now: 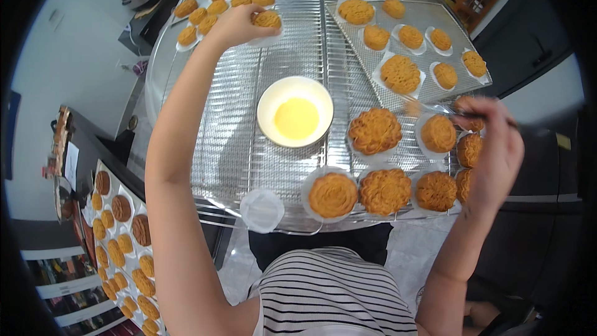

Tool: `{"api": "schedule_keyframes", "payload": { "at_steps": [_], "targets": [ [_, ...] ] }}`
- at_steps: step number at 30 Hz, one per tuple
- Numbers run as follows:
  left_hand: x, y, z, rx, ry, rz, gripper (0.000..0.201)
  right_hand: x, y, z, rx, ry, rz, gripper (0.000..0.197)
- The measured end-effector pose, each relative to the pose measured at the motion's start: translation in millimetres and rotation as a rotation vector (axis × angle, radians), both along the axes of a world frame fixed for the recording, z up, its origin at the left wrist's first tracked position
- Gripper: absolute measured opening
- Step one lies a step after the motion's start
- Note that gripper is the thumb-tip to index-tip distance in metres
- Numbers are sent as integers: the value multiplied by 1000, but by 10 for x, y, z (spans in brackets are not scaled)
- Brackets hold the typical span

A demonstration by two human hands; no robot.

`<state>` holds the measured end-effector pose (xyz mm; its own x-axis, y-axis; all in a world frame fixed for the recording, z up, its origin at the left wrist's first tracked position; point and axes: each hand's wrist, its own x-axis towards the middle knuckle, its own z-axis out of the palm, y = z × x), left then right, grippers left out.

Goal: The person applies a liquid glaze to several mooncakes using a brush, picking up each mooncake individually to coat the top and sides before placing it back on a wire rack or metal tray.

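Note:
At the far side of the rack my left hand [235,26] is closed around a golden mooncake [267,19], with a piece of white paper showing beneath it. My right hand [499,149], blurred by motion, grips a pastry brush [435,108] with a dark handle. Its pale bristles point left, above the mooncakes at the right. Between my arms a white bowl [264,109] holds yellow liquid that looks like beaten egg. Several baked mooncakes, one of them a large scalloped mooncake [375,131], sit on white papers right of the bowl.
Under the bowl lies a wire rack [227,149]. An empty paper liner [262,210] rests at its near edge. Perforated trays of mooncakes stand at the back and at the far right, including a tilted tray [354,46]. Another mooncake tray [130,249] is low at the left.

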<state>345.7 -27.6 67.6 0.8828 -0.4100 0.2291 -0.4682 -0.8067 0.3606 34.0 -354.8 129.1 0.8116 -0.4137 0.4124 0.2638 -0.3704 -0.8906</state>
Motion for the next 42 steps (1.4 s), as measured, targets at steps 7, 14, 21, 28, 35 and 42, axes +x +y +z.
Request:
{"api": "schedule_keyframes", "payload": {
  "at_steps": [7, 14, 21, 28, 35, 42],
  "targets": [
    [-1646, 556, 206, 158, 89, 46, 59, 855, 861, -354, -606, -56, 387, 34],
    [-2901, 662, 83, -159, 9, 74, 58, 932, 962, -471, -887, -11, 296, 35],
    [-3400, 534, -217, -257, 105, -31, 67, 800, 720, -335, -429, 226, 199, 44],
    [-3519, 532, -416, -242, 78, 46, 85, 625, 666, -381, -324, 210, 123, 37],
    [-3605, 551, -594, -299, 62, 73, 104, 450, 647, -412, -307, 85, 233, 35],
    [-3604, 524, -640, -340, 2, 125, 87, 15, 914, -327, -537, -25, 244, 34]
  ]
}}
